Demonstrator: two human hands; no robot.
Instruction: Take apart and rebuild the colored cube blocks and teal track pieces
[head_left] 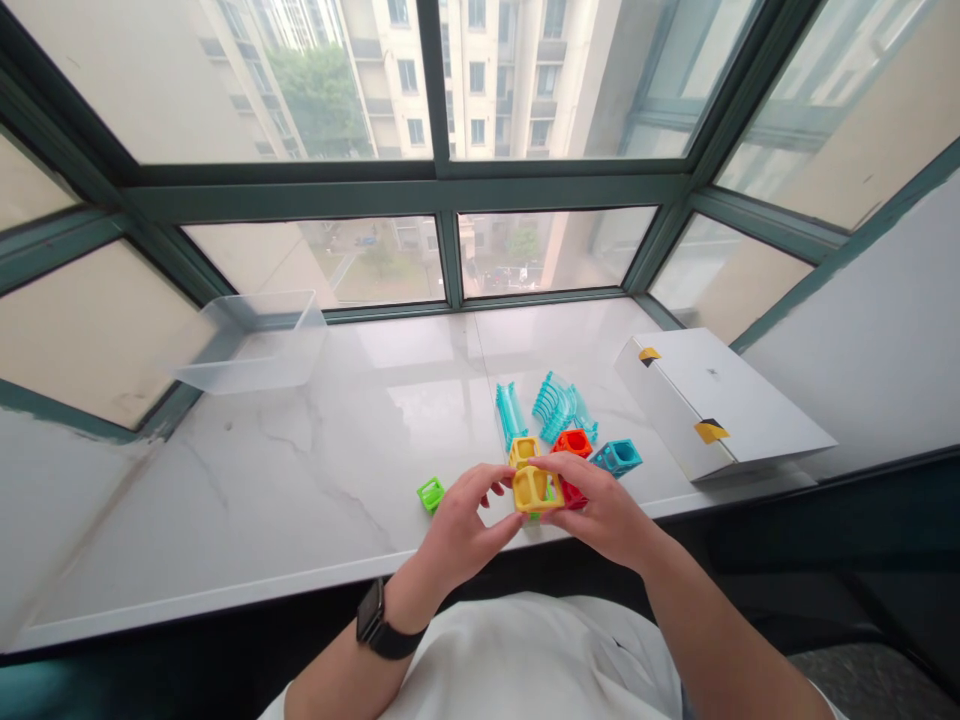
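Far left, transparent plastic bin (255,376) sits at the back, probably parked there to stay out of the elbows' way. Lime-green open-frame plastic cube (431,495) lies on the white marble-look counter (315,470), just beside the left hand (466,515). That hand is curved, thumb and forefinger apart, tips at the left edge of the yellow open-frame plastic block (531,490); can't tell if they're clamping. Second yellow block (523,450) shows just beyond, contact unclear. Translucent teal ribbed track pieces (556,405) lie farther back, within reach. Right hand (589,500) pinches the near yellow block, thumb below, forefinger on top, likely to steady it. So block sits between both hands, at the right fingertips. Red plastic block (574,442) and blue plastic block (618,457) lie beyond the right hand; white box (735,395) stands far right.
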